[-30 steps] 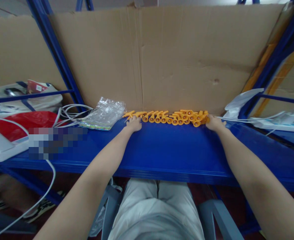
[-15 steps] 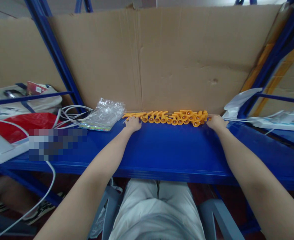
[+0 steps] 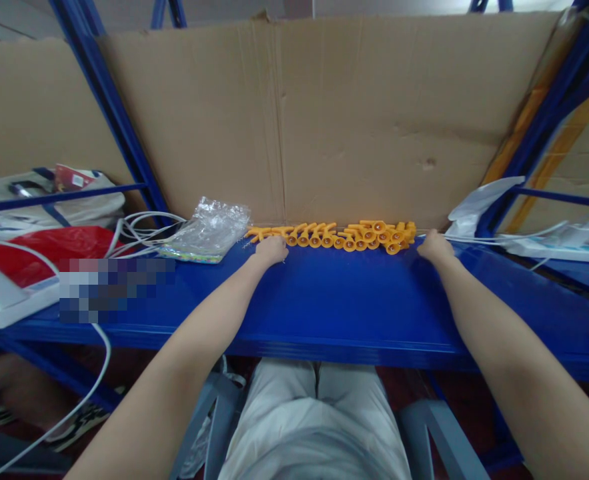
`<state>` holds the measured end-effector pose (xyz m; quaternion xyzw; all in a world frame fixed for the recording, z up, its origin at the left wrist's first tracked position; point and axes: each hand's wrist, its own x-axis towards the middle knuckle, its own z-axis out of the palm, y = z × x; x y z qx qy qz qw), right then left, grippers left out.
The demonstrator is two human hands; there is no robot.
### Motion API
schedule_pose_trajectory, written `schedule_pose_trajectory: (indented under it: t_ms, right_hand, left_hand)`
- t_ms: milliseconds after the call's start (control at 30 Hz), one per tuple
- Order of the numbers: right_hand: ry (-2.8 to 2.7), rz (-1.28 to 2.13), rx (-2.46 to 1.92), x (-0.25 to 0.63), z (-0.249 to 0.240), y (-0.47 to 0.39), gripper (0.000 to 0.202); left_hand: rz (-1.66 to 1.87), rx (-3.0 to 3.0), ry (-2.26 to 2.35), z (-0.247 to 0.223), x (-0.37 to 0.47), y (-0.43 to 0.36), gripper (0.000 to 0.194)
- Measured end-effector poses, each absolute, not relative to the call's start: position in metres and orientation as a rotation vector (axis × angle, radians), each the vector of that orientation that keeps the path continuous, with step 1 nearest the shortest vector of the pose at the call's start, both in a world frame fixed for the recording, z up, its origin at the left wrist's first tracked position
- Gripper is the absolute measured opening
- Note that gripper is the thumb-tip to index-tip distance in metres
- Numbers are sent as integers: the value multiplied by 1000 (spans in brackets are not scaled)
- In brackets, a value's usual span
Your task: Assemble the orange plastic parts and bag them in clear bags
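One crosswise orange row [image 3: 350,245]: my left hand [image 3: 271,251] nearer, before its left end; right hand [image 3: 435,247] beyond its right; fingers' grip unclear.

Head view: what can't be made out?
All in the head view:
Left hand: its own back hides any grip.
Right hand: fingertips too small to tell contact with the orange pieces.
Pixelated patch: masks whatever lies there.
Another person's leg: cut off by left edge.

I sat in what seemed a workshop, because it had a blue metal bench [image 3: 349,293], rack posts [image 3: 110,110] and cardboard panels [image 3: 374,120].
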<state>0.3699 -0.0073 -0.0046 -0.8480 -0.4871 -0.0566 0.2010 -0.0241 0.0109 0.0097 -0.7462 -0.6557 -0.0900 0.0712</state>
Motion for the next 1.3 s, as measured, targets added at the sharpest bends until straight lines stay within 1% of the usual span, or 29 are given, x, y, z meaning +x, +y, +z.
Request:
schedule_pose_trajectory:
  t_ms: [200, 400, 533, 633, 700, 900, 1033, 1133, 1300]
  right_hand:
    - [-1448, -139, -2432, 363, -2, -9, 55]
    - [-1519, -232, -2533, 357, 1, -5, 50]
    - [-1644, -197, -2529, 348, 4, -6, 45]
    - [-1721, -165, -2510, 344, 5, -5, 44]
    - [-1763, -155, -2514, 342, 4, -2, 44]
    - [-2134, -248, -2308, 326, 4, 4, 48]
    - [-2223, -243, -2236, 301, 10, -4, 39]
    - [-2217, -121, -2075, 285, 14, -13, 35]
    - [-2206, 82, -1863, 270, 18, -22, 27]
  left_hand:
    - [-366, -2301, -1901, 8, -21, 12, 29]
    - [-411, -2189, -1926, 10, -28, 12, 37]
    - [-267, -2204, -1870, 9, -32, 11, 42]
    - [-89, -2239, -1847, 9, -31, 10, 42]
    - [-38, -2248, -1856, 9, -31, 11, 42]
    - [-53, -2321, -1902, 11, -31, 14, 44]
    - [-28, -2489, -1857, 12, -28, 15, 32]
    - [-108, -2565, -1842, 11, -25, 14, 26]
    - [-302, -2643, -1698, 7, -19, 11, 25]
